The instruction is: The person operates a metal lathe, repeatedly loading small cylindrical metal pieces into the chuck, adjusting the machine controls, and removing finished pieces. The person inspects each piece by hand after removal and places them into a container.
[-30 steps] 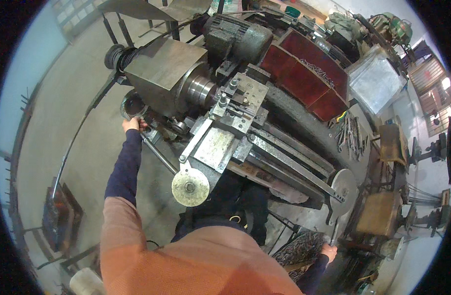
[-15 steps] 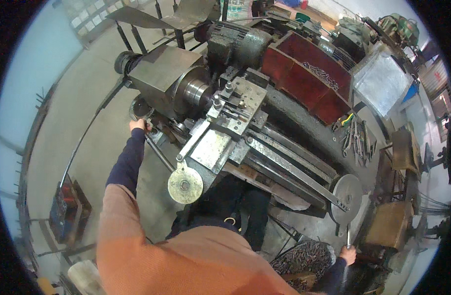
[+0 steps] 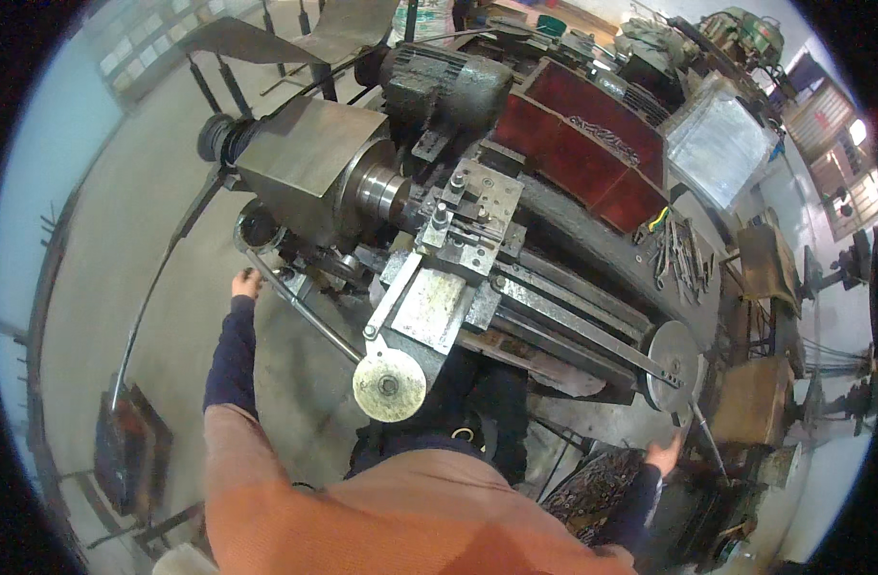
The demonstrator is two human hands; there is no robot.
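Note:
My left hand (image 3: 247,284) is beside the upper end of a long metal lever (image 3: 309,318), below the round metal cup (image 3: 259,228) on the lathe's left side. Its fingers look apart and off the lever. My right hand (image 3: 663,454) is lower right, thumb and fingers spread, a little left of the handle (image 3: 709,441) on a grey disc (image 3: 672,367). Between my hands is the lathe: a shiny spindle nose (image 3: 381,192), a tool post (image 3: 482,206) on the slide, and a pale round plate (image 3: 389,383) at the slide's near end.
A dark red bin (image 3: 578,144) holding small metal parts stands behind the bed, near the motor (image 3: 448,86). Several wrenches (image 3: 683,259) lie at its right. A heap of dark metal pieces (image 3: 592,489) is beside my right forearm. A thin rod (image 3: 147,326) slants down at far left.
My right hand has let go of the handle, which has swung to the right. My left hand has come off the lever. The slide and tool post have shifted away from the spindle.

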